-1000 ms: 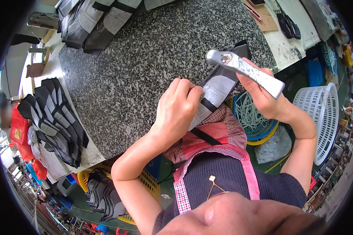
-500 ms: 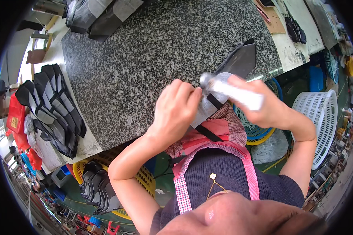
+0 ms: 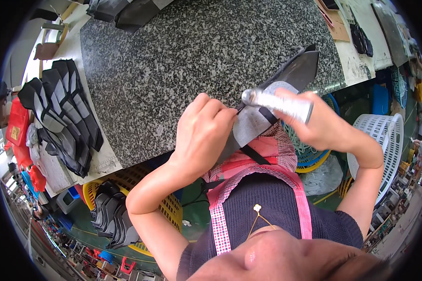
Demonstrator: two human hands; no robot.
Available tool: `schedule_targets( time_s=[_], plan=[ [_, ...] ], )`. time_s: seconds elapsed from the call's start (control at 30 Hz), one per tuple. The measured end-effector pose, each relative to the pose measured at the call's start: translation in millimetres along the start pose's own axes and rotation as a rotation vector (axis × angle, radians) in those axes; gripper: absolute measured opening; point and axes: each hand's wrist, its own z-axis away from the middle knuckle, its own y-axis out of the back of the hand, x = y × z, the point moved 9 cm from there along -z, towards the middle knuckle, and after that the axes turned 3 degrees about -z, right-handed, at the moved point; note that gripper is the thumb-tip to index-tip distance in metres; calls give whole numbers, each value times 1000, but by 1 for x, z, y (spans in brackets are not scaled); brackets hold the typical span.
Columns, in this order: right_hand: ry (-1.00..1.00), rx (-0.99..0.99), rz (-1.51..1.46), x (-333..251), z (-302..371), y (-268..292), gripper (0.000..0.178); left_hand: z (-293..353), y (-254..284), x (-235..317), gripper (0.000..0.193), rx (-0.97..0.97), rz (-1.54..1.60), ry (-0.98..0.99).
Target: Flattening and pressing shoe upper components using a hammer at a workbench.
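Observation:
A flat black-and-grey sheet piece (image 3: 248, 126) with dark strips across it lies over the near edge of the stone slab (image 3: 183, 56). Its black pointed end (image 3: 302, 70) reaches to the right on the slab. My left hand (image 3: 202, 129) is closed at the piece's left edge, fingertips pinching that edge against the stone. In my right hand (image 3: 321, 119) is a silver hammer-like tool (image 3: 281, 104), blurred by motion. The tool's rounded metal end is over the edge of the piece, close to my left fingertips; whether it touches cannot be made out.
Stacked black-and-grey pieces lie on the left table (image 3: 63, 112) and at the slab's far edge (image 3: 129, 11). Below left, a yellow basket (image 3: 171, 215) holds more. A white basket (image 3: 384, 150) and a blue-rimmed basket (image 3: 330, 105) stand on the right. A pink apron (image 3: 267, 154) covers my lap.
The view has shifted a little. The piece and my left hand have slid slightly along the slab edge, while the tool stays close to the left fingertips.

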Motion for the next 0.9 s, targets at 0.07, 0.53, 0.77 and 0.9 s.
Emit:
schedule_targets(
  time_s=[0.07,0.53,0.77,0.9],
  plan=[
    [56,44,37,-14,-4,13,24,4,-1,2,28,-13,-21,-6],
    [185,216,57,-39,3,28,16,16,-7,17,18,53,-297,-171],
    [382,210,213,-64,15,29,26,5,-1,-5,26,128,23,27],
    [242,246,127,-44,10,35,26,-1,-5,-2,23,98,49,5]
  ],
)
